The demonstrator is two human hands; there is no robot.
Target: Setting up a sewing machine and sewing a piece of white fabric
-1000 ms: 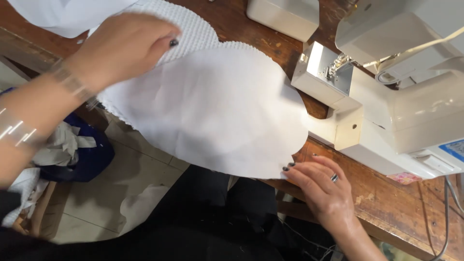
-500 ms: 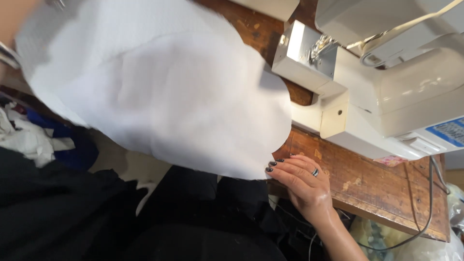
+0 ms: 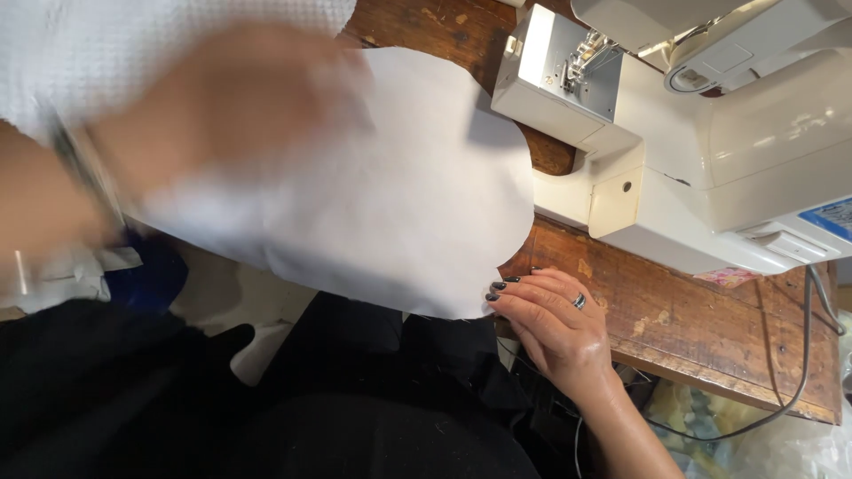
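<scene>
1. A person's right hand (image 3: 555,319), ringed and dark-nailed, pinches the lower edge of a rounded white fabric panel (image 3: 399,186).
2. The panel drapes over the worn wooden surface (image 3: 710,328), overhanging its near edge.
3. The blurred left hand (image 3: 222,106) lies spread on the fabric's upper left; its grip cannot be told.
4. A white sewing machine (image 3: 710,151) stands just beside the panel.

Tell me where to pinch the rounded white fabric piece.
Pinch the rounded white fabric piece at its lower edge, which seems to overhang the worn wooden table beside the right hand. Come from the near side: that edge looks free, with room underneath.
</scene>
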